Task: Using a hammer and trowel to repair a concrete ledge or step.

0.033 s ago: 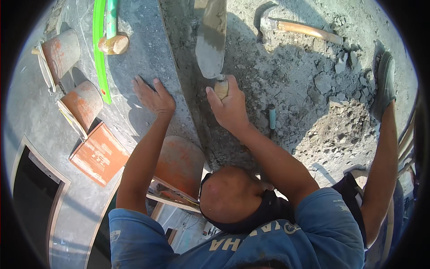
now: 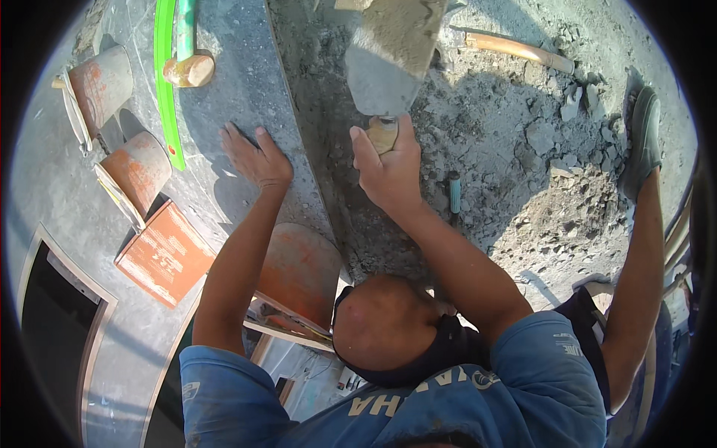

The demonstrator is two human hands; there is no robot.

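Note:
My right hand [image 2: 392, 168] grips the wooden handle of a trowel [image 2: 392, 71]. Its broad, mortar-smeared blade points away from me, above a grey mortar strip [image 2: 317, 97] along the slab's edge; some mortar shows at the far end of the blade. To the left, my left hand [image 2: 258, 157] rests palm down on a large grey slab [image 2: 239, 56], fingers spread, holding nothing. On that slab lie a mallet [image 2: 190, 71] with a green handle and a long bright green straightedge [image 2: 166, 89].
A hammer's wooden handle [image 2: 519, 52] lies at the far right on rubble. A teal-handled tool [image 2: 455, 194] stands near my right forearm. Stained buckets [image 2: 138, 172] and an orange box [image 2: 164, 257] are on the left. My bent knee [image 2: 385, 321] and shoe [image 2: 644, 142] frame the rubble [image 2: 575, 216].
The trowel has moved slightly to the right and its blade has turned, showing a broader face and covering the hammer's head. My left hand stays in place.

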